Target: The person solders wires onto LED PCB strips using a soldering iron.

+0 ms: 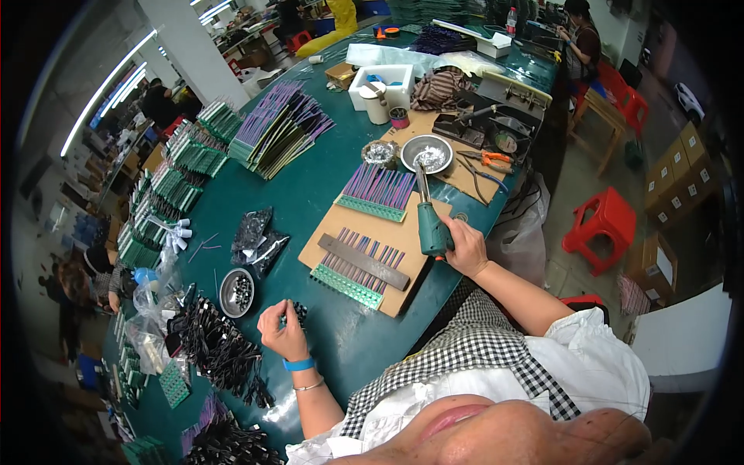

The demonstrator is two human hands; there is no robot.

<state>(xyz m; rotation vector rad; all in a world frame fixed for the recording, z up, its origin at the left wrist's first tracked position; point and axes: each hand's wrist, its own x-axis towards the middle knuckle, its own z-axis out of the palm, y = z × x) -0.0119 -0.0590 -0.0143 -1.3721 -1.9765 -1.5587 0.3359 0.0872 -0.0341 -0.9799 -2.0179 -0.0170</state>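
My right hand (467, 246) is wrapped round a green-bodied tool with a long metal barrel (428, 226), like a heat gun. The barrel tip reaches over a round metal bowl (447, 155) holding silvery bits. On a cardboard sheet (316, 242), a green circuit board strip (341, 286) has a row of thin purple and dark wires, and a flat grey bar (363, 262) lies across them. A second wired board strip (370, 208) lies just beyond. My left hand (280, 332) hovers near the table's front edge, fingers pinched; a small dark thing shows behind them, too hidden to name.
Left of me are a metal bowl of small parts (236, 293), a heap of black cables (217, 349) and black plastic bags (260, 239). Stacked wired boards (283, 128) stand farther off. Pliers (488, 157) lie far right. A red stool (601, 230) stands on the floor.
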